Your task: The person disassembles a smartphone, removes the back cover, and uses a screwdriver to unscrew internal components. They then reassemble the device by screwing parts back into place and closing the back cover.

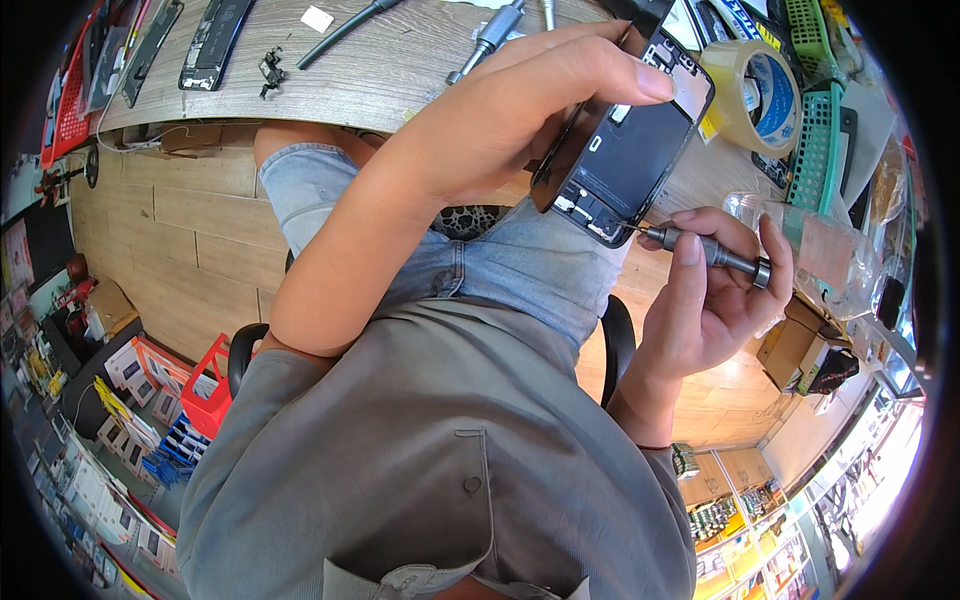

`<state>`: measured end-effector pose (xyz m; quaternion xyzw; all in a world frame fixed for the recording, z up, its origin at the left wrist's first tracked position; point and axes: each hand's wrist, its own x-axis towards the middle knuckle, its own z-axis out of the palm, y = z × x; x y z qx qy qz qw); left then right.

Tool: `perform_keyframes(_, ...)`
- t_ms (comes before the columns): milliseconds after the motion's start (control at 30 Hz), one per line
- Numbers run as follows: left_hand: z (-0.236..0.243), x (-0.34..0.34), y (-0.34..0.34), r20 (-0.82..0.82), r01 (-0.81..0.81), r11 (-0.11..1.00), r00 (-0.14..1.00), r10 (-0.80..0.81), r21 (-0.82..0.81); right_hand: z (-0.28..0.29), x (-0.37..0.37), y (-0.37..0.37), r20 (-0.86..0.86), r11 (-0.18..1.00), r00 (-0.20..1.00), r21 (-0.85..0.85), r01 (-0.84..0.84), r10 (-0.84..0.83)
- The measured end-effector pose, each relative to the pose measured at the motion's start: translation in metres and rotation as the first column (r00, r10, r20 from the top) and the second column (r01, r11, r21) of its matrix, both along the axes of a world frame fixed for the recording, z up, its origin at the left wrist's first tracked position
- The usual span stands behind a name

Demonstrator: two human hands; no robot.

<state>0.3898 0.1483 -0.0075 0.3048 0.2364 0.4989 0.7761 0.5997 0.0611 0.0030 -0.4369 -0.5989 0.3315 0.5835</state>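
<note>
My left hand (pixel 560 90) grips an opened smartphone (pixel 635 150) at the table's front edge, thumb across its upper end. The phone's inside faces up, with a dark battery area and small metal parts showing. A dark panel stands along its left side, partly hidden by my fingers. Between the fingers of my right hand (pixel 705 285) is a slim grey screwdriver (pixel 715 255). Its thin tip points left and meets the phone's lower right corner; whether it sits in a screw I cannot tell.
A roll of clear tape (pixel 728 95) lies right of the phone, beside a green basket (pixel 815 150). Another opened phone (pixel 216 45), a small black part (pixel 271 72) and a second grey screwdriver (pixel 490 40) lie on the wooden table (pixel 300 100). A clear plastic container (pixel 835 250) is at the right.
</note>
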Motion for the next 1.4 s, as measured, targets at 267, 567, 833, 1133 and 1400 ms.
perform_keyframes(267,0.005,-0.002,0.0,-0.017,0.034,0.998,0.999,-0.035,-0.051,0.001,0.003,-0.001,0.027,1.0,1.0,-0.011,0.011,-0.011)
perform_keyframes(567,0.006,-0.002,-0.001,-0.039,0.024,0.999,0.999,-0.026,-0.043,-0.001,0.009,-0.001,0.068,1.0,0.998,0.022,0.008,-0.009)
perform_keyframes(833,0.01,-0.005,-0.002,-0.068,0.022,0.999,0.997,-0.024,-0.026,0.005,0.009,0.002,0.009,0.996,0.996,-0.016,0.085,-0.085)
perform_keyframes(1133,0.019,-0.016,-0.012,-0.322,-0.048,0.997,0.945,0.064,0.058,0.0,0.015,0.013,-0.035,0.977,0.977,0.034,0.212,-0.211)
perform_keyframes(1400,0.023,-0.017,-0.012,-0.615,-0.092,0.953,0.745,0.258,0.288,-0.01,0.015,0.018,0.0,0.962,0.965,0.081,0.262,-0.263)
